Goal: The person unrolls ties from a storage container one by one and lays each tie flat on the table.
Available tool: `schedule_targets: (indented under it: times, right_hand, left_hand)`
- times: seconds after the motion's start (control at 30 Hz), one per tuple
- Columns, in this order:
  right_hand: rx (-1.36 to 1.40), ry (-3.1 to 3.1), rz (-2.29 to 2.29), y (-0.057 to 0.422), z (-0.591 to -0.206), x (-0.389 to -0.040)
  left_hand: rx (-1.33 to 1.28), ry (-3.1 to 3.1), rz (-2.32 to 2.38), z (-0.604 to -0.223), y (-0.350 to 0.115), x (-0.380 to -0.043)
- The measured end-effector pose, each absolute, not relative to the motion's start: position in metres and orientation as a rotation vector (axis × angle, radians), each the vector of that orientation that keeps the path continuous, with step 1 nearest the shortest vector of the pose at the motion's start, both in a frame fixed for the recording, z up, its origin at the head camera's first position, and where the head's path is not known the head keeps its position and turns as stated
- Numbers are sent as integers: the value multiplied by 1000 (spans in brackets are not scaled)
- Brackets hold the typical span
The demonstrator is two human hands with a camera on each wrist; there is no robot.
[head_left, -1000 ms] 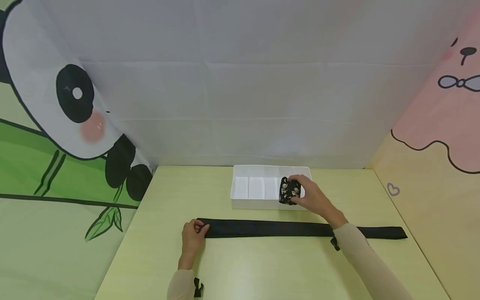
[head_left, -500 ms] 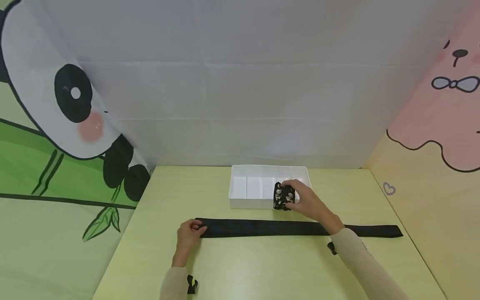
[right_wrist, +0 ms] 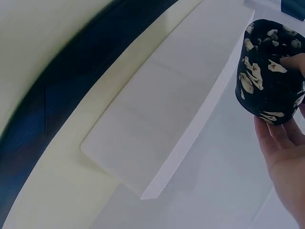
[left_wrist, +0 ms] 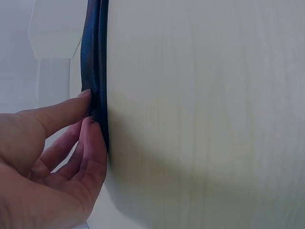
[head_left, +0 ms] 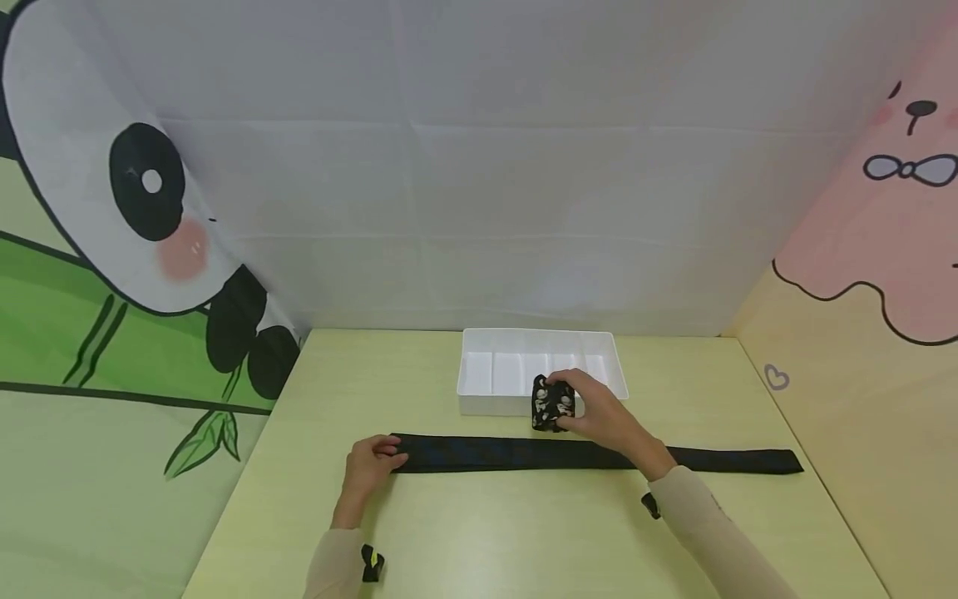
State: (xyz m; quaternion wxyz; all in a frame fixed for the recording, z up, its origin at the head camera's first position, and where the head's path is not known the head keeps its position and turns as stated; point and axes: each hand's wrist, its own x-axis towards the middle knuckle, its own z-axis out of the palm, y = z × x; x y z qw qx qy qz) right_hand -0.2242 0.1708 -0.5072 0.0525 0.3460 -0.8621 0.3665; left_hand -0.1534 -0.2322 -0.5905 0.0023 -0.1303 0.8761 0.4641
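Note:
A long dark navy necktie (head_left: 516,454) lies stretched left to right across the table, wider toward its left end. Its left end is pinched between thumb and fingertips of my left hand (head_left: 370,464); the left wrist view shows ribbed, folded fabric layers (left_wrist: 95,52) there. My right hand (head_left: 599,412) grips a rolled black cloth with a cream flower print (head_left: 552,403), thumb on one side and fingers around the other. In the right wrist view the floral roll (right_wrist: 267,71) appears as a short cylinder. My right forearm covers part of the necktie.
Behind the necktie stands a white box (head_left: 494,404) divided into compartments, partly hidden by the right hand and floral roll. A white cloth wall (head_left: 449,208) rises at the table's back. Printed panels flank both sides of the pale wooden table (head_left: 479,532).
My right hand has carried the floral roll left and toward me, from over the box's right part to its front edge. My left hand stays at the necktie's left end.

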Motion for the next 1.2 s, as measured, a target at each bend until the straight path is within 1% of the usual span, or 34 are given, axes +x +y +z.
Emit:
schedule_targets:
  times: [0.27,0.6,1.2]
  right_hand:
    - [1100,-2616,1107,160,-508,-217]
    - [1133,-2586,1116,149,-513,-213]
    - [1183,-2522,1152,119,-516,-202]
  left_hand:
    - [-384,2735,1503,-594,-233,-153]
    - [-291,2771,1535,-602,-237,-147]
    - [-368,2838,1642,-608,-231,-136]
